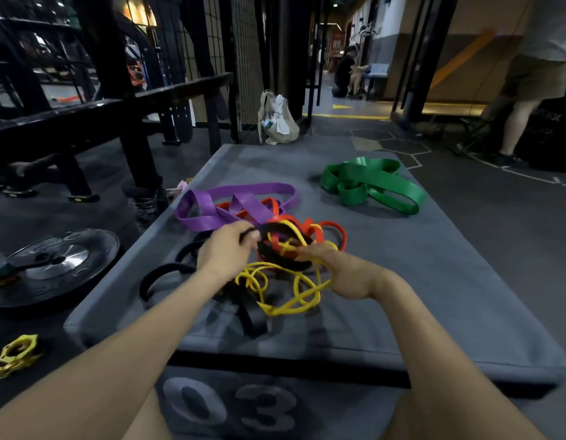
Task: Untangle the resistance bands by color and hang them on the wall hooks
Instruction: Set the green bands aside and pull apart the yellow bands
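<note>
Tangled bands [284,249] lie gripped between left hand [226,249] and right hand [348,271].

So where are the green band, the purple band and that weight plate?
green band [375,179], head view, on the wide flat strap across the pile's middle
purple band [208,219], head view, on the broad near loop
weight plate [62,265], head view, on its metal face
</note>
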The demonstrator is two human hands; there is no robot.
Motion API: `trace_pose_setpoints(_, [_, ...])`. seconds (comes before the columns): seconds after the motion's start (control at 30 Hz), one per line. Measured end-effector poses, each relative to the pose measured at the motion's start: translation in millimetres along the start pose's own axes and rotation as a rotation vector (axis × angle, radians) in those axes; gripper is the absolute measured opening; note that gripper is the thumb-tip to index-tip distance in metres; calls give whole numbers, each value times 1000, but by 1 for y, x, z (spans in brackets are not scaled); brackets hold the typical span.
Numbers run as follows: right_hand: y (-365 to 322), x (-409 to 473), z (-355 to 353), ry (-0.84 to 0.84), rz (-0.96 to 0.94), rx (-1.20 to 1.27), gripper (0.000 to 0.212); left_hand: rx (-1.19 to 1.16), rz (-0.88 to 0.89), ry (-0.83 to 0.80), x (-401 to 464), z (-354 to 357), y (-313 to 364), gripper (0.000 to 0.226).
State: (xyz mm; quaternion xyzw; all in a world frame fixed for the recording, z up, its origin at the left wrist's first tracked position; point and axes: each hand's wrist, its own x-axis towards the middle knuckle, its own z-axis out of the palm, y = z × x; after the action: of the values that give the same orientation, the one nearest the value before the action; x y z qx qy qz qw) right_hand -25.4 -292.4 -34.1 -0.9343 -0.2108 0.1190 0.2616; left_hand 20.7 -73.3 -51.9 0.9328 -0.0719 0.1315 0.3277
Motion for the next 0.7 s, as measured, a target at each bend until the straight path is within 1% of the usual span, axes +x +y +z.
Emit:
trace_pose_setpoints(0.07, [4,0,-4,107,25,-1,72,-132,-19,90,5,-2,-8,16])
trace_pose_setpoints(0.13, [8,3,-7,242,96,-56,68,-160,-47,141,6,-3,-13,14])
trace_pose_setpoints(0.2, [10,9,-10,409,134,-88,53,-165,-56,154,7,-1,-16,12])
trace_pose_setpoints(0.27, [11,15,-11,565,160,-7,36,-124,-48,132,5,1,-17,14])
trace_pose_setpoints(0.3, [11,18,-10,597,180,44,32,-94,-34,119,4,1,-16,16])
trace_pose_setpoints(0.33, [12,20,-7,596,194,68,28,-74,-16,109,3,1,-15,17])
trace_pose_setpoints(0.4, [16,23,-1,531,197,46,21,-76,-4,97,2,1,-13,17])
trace_pose_setpoints(0.47, [18,26,3,483,208,46,15,-159,11,88,2,1,-12,16])
trace_pose_setpoints(0.5, [18,28,4,482,214,60,11,-216,29,94,2,1,-11,16])
trace_pose_setpoints(0.53, [18,30,5,496,211,76,11,-266,55,103,2,0,-10,16])
trace_pose_setpoints(0.6, [16,33,6,559,221,65,21,-333,99,130,2,-2,-5,16])
trace_pose_setpoints(0.67, [9,36,6,610,208,-50,31,-380,129,156,1,-7,1,14])
trace_pose_setpoints(0.7, [5,37,6,610,187,-101,33,-388,143,159,1,-11,4,13])
